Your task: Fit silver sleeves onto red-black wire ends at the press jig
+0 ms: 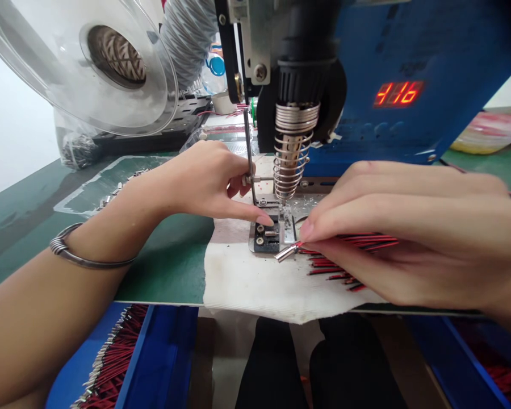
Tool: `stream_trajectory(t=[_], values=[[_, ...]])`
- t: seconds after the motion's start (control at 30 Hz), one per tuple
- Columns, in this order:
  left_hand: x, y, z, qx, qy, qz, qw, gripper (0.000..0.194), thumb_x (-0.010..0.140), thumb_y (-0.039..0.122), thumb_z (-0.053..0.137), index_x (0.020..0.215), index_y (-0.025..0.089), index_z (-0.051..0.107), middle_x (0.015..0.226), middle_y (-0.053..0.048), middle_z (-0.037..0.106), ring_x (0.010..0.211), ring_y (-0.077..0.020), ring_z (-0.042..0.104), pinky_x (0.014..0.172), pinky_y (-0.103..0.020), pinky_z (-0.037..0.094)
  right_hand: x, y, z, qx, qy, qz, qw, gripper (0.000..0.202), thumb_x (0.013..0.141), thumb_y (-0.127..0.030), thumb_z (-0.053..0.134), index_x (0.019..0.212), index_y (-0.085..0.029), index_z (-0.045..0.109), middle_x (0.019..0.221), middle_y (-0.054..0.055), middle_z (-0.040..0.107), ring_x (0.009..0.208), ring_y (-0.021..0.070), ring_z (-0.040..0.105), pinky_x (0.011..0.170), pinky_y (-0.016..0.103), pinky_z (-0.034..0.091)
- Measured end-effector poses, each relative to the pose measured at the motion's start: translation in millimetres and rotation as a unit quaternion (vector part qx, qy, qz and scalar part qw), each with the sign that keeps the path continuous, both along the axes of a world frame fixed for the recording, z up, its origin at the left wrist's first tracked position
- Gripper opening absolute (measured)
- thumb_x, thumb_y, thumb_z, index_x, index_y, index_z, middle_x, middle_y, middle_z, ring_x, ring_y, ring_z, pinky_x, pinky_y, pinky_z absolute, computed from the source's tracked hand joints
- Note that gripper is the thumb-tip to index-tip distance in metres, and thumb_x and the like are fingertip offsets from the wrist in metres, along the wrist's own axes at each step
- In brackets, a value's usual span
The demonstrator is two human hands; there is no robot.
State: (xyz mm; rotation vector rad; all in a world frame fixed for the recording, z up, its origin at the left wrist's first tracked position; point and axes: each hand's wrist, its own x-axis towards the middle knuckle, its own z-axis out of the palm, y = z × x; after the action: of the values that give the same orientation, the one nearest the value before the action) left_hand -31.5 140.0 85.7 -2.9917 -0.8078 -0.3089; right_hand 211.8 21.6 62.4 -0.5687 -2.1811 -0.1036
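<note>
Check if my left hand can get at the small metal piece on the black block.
Likely yes: your left hand has its thumb near the small metal piece, and nothing covers it.

On the blue machine housing (361,122) beside my coil-wrapped soldering iron (293,147), I read "416" in glowing red digits (398,94); the faint lettering around them is too blurred.

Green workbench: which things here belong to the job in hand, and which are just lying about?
Likely in the job:
metal-tipped wire, in the right hand
black fixture, by the thumb of the left hand
coil-wrapped iron, above the fixture
red-and-black wires, under the right hand

Apparently just lying about:
yellow-and-red package, far right
blue-capped container, at the back
</note>
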Motion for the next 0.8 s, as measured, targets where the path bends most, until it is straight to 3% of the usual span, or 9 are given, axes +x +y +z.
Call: stream_trajectory(t=[0.13, 0.27, 0.37, 0.43, 0.5, 0.57, 0.63, 0.7, 0.8], values=[[1.9, -3.5, 2.2, -0.009, 0.002, 0.006, 1.000, 0.066, 0.078, 0.087, 0.067, 0.065, 0.024, 0.058, 0.059, 0.001, 0.061, 0.057, -0.0153, 0.050, 0.063, -0.032, 0.033, 1.1, -1.8, -0.9, -0.001, 0.000, 0.000, 1.000, 0.017, 0.095, -0.005, 0.076, 0.091, -0.022, 0.073, 0.081, -0.002, 0.079, 0.074, 0.0134, 0.075, 0.071, 0.025, 0.059], [-2.5, -12.3, 15.3, 0.031, 0.023, 0.052, 0.998, 0.065, 0.085, 0.084, 0.063, 0.062, 0.023, 0.059, 0.057, 0.001, 0.059, 0.054, -0.0139, 0.045, 0.062, -0.033, 0.029, 2.3, -3.4, -1.6, 0.012, -0.008, -0.007, 1.000, 0.013, 0.099, -0.011, 0.074, 0.090, -0.020, 0.075, 0.084, 0.001, 0.080, 0.075, 0.0148, 0.075, 0.068, 0.026, 0.057], [-11.1, -31.3, 25.0, 0.064, -0.021, 0.080, 0.995, 0.058, 0.090, 0.074, 0.067, 0.064, 0.022, 0.067, 0.053, 0.001, 0.058, 0.051, -0.0129, 0.045, 0.060, -0.032, 0.030, 3.4, -4.9, 0.4, 0.032, -0.007, -0.011, 0.999, 0.014, 0.098, -0.011, 0.075, 0.087, -0.020, 0.075, 0.080, 0.000, 0.078, 0.072, 0.0128, 0.074, 0.063, 0.025, 0.054], [-14.5, -54.7, 24.1, 0.054, -0.076, 0.094, 0.991, 0.049, 0.094, 0.062, 0.069, 0.066, 0.022, 0.073, 0.053, 0.001, 0.061, 0.050, -0.0128, 0.048, 0.056, -0.032, 0.033, 4.1, -6.7, 2.0, 0.041, -0.009, -0.015, 0.999, 0.015, 0.100, -0.015, 0.075, 0.086, -0.019, 0.074, 0.077, 0.000, 0.077, 0.067, 0.0122, 0.071, 0.058, 0.025, 0.051], [-12.2, -85.0, 14.7, -0.006, -0.146, 0.071, 0.987, 0.039, 0.095, 0.050, 0.074, 0.067, 0.023, 0.074, 0.053, 0.003, 0.064, 0.046, -0.0107, 0.048, 0.049, -0.031, 0.034, 4.9, -8.8, 2.7, 0.042, 0.001, -0.015, 0.999, 0.021, 0.102, -0.020, 0.073, 0.081, -0.020, 0.072, 0.073, 0.001, 0.075, 0.063, 0.0126, 0.067, 0.053, 0.027, 0.046], [-3.1, -116.1, -1.5, -0.085, -0.210, 0.041, 0.973, 0.016, 0.094, 0.035, 0.078, 0.082, 0.024, 0.079, 0.071, 0.003, 0.076, 0.055, -0.0100, 0.061, 0.051, -0.026, 0.045, 5.8, -10.5, 1.8, 0.037, 0.018, -0.006, 0.999, 0.027, 0.103, -0.024, 0.071, 0.076, -0.020, 0.068, 0.069, 0.000, 0.071, 0.059, 0.0122, 0.062, 0.049, 0.028, 0.041], [11.6, -140.7, -20.2, -0.125, -0.287, 0.042, 0.949, 0.010, 0.092, 0.029, 0.080, 0.101, 0.025, 0.081, 0.074, 0.004, 0.076, 0.052, -0.0091, 0.060, 0.048, -0.024, 0.048, 6.6, -10.9, -0.1, 0.030, 0.028, 0.013, 0.999, 0.028, 0.103, -0.024, 0.071, 0.076, -0.020, 0.066, 0.069, 0.000, 0.068, 0.060, 0.0113, 0.060, 0.049, 0.027, 0.040], [29.0, -154.6, -37.1, -0.143, -0.342, 0.054, 0.927, 0.007, 0.089, 0.025, 0.081, 0.096, 0.027, 0.080, 0.061, 0.007, 0.067, 0.049, -0.0097, 0.057, 0.048, -0.024, 0.049, 6.9, -9.9, -2.5, 0.017, 0.029, 0.040, 0.999, 0.023, 0.103, -0.021, 0.072, 0.080, -0.019, 0.067, 0.072, -0.001, 0.068, 0.062, 0.0105, 0.061, 0.053, 0.024, 0.044], [52.1, -159.1, -55.2, -0.169, -0.443, 0.072, 0.877, 0.007, 0.089, 0.024, 0.079, 0.082, 0.027, 0.078, 0.063, 0.006, 0.070, 0.050, -0.0115, 0.058, 0.045, -0.026, 0.048, 5.7, -7.3, -6.4, 0.003, 0.042, 0.086, 0.995, 0.019, 0.102, -0.016, 0.073, 0.083, -0.020, 0.067, 0.072, -0.002, 0.068, 0.064, 0.0103, 0.061, 0.057, 0.022, 0.048]])
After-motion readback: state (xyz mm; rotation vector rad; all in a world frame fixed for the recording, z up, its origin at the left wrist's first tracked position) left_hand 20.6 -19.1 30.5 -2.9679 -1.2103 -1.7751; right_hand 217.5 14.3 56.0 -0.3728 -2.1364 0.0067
